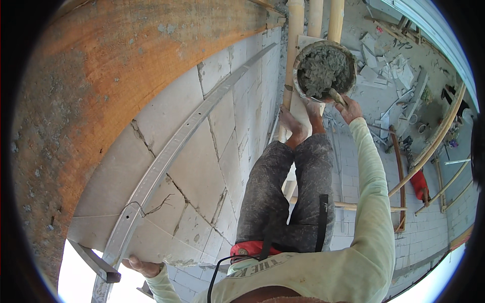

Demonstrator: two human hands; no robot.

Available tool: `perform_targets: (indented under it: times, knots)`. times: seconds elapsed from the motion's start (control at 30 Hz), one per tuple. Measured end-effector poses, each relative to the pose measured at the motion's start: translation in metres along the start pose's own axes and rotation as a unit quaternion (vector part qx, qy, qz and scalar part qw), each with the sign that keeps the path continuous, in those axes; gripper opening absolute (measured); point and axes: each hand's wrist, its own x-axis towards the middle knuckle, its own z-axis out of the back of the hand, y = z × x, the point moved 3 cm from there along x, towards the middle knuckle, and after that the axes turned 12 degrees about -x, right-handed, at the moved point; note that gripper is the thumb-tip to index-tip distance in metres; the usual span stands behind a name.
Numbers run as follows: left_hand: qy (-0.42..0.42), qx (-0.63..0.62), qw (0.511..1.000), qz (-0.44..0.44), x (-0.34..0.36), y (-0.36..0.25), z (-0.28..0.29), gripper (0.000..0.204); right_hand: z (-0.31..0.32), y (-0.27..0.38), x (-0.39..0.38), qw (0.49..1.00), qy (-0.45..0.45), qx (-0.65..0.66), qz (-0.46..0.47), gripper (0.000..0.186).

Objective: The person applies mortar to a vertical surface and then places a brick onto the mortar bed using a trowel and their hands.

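Trowel (336, 96), apparently, in right hand (349, 110)

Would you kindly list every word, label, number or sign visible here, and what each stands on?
Shirt: grey printed letters, partly lost in folds; not copied out here.
Red waistband: round mark, too small to read.
Bucket and block wall: no lettering I can make out.

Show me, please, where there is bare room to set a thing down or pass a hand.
Bare floor shows below, between the pale poles and broken boards. A hand could probably pass along the block wall, between the metal strip and dark trousers. It is crowded around the mortar bucket: the right hand holds a tool handle there, with feet close by.
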Motion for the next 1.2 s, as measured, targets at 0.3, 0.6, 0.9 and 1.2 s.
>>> perform_targets:
  times: [0.3,0.6,0.9,1.2]
  knots:
    - [0.018,-0.148,0.984,0.097,0.01,-0.051,-0.053,0.087,0.06,0.022,-0.06,0.999,-0.038,-0.012,-0.014,0.041]
    - [0.047,-0.123,0.99,0.047,0.022,-0.072,-0.055,0.079,0.192,0.069,-0.201,0.994,-0.1,-0.034,0.031,0.041]
    - [0.042,-0.023,0.999,-0.011,0.027,-0.052,-0.049,0.091,0.366,0.179,-0.364,0.984,-0.125,-0.032,0.12,0.046]
    - [0.115,-0.005,0.993,0.035,0.033,-0.068,-0.032,0.094,0.552,0.392,-0.516,0.947,-0.151,-0.154,0.237,0.043]
